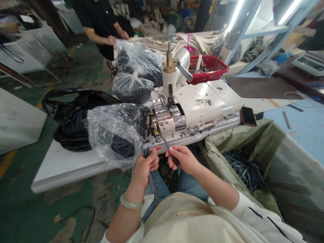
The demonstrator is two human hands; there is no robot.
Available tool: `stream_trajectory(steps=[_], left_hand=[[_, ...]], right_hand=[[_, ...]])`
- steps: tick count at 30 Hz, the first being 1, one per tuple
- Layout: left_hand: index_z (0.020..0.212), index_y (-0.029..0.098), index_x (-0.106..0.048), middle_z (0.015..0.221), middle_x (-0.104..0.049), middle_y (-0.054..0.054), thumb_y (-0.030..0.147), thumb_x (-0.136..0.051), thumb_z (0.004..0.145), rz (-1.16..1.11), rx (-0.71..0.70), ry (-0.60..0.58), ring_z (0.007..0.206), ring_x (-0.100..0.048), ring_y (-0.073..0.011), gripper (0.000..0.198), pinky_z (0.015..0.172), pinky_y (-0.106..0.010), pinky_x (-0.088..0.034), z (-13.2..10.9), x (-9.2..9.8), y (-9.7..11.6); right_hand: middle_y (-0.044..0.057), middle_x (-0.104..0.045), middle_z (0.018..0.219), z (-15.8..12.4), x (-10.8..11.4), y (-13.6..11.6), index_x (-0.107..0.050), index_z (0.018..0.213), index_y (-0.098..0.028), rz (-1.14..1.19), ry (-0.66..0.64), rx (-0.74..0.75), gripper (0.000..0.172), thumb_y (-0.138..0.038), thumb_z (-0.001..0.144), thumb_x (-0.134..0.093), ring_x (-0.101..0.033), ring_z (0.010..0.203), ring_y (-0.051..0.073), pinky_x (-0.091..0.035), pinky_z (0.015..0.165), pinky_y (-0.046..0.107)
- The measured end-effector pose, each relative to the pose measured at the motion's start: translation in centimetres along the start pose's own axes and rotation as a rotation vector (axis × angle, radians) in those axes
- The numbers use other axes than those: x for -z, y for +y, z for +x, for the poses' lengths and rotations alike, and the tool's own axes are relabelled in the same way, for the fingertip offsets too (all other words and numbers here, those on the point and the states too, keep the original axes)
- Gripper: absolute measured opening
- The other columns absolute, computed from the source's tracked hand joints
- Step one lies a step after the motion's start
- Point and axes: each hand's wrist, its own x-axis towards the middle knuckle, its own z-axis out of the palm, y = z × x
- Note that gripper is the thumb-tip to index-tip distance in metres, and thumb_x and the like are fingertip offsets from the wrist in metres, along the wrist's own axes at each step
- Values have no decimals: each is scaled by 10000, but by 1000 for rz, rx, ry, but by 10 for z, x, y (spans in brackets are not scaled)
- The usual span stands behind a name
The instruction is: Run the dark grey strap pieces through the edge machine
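Observation:
My left hand (148, 164) is closed around dark grey-blue strips (153, 184) whose ends hang down over my lap. Pinched in my right hand (183, 158) is another grey strip (166, 143), its far end pointing at the front of a white machine (169, 118). Both hands are just off the table's front edge, close together. To the left of the machine, a clear plastic bag (101, 125) lies with its mouth toward me, dark strips (123, 146) inside it.
Beside the clear bag lies a black plastic bag (73, 135). Tied clear bags (133, 86) and a red basket (211, 71) stand behind. At right are a phone (248, 116) and a large sack (217, 145) holding cut strips (244, 168). A person (98, 25) stands across the table.

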Motion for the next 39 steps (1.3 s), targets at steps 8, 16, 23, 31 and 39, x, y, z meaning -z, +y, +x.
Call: stream_trajectory(steps=[8,16,23,31,39], left_hand=[[874,109,-667,515,-250,118,387,-767,711,-4,-14,22,407,-209,-14,337,349,-118,-192,2,4,0],[848,117,-671,504,-254,118,371,-789,684,-28,-16,58,408,-215,-13,325,351,-119,-192,2,10,4],[842,117,-663,498,-266,118,372,-808,660,-40,-6,70,399,-224,-13,346,345,-118,-199,2,10,3],[850,107,-669,499,-259,108,557,-734,688,-152,45,-33,391,-198,-17,482,327,-115,-188,5,9,3],[835,82,-672,533,-291,85,711,-576,713,-284,76,-122,424,-212,-24,648,346,-122,-221,16,-19,-12]], right_hand=[[-58,-479,351,54,16,-54,-550,661,-169,-7,299,150,303,-440,777,-618,-320,287,52,-177,312,174],[-82,-415,324,73,19,-61,-516,646,-174,163,337,123,237,-341,788,-606,-244,273,38,-141,325,179],[-81,-398,329,76,19,-62,-519,637,-166,262,461,213,237,-309,811,-593,-242,280,37,-157,312,174],[76,-681,899,-38,118,-81,-642,948,-174,503,786,946,378,-433,910,-369,-661,770,120,-543,618,220],[32,-654,687,-81,74,3,-666,878,-180,233,557,195,289,-459,828,-609,-600,549,123,-499,465,222]])
